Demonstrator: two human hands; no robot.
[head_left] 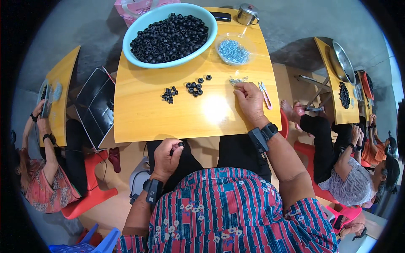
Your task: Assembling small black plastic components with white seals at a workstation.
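My left hand (167,157) is closed below the table's front edge, pinching a small black ring-shaped part (181,144) between thumb and fingertips. At the right of the table, my right hand (250,101) has its fingers curled down at a small loose heap of thin silvery metal pieces (238,80); whether a piece is between the fingertips is too small to tell. A pair of thread snips (265,95) with pink and pale handles lies just right of this hand. Several black ring-shaped parts (194,87) sit mid-table, with a cluster of smaller black pieces (169,94) to their left.
On the yellow table (143,122), a light-blue basin (127,42) full of black parts stands at the back left, beside a clear bowl (252,54) of silvery pieces. A metal lidded cup (248,15) is behind. People sit at tables on the left (50,177) and right (350,177).
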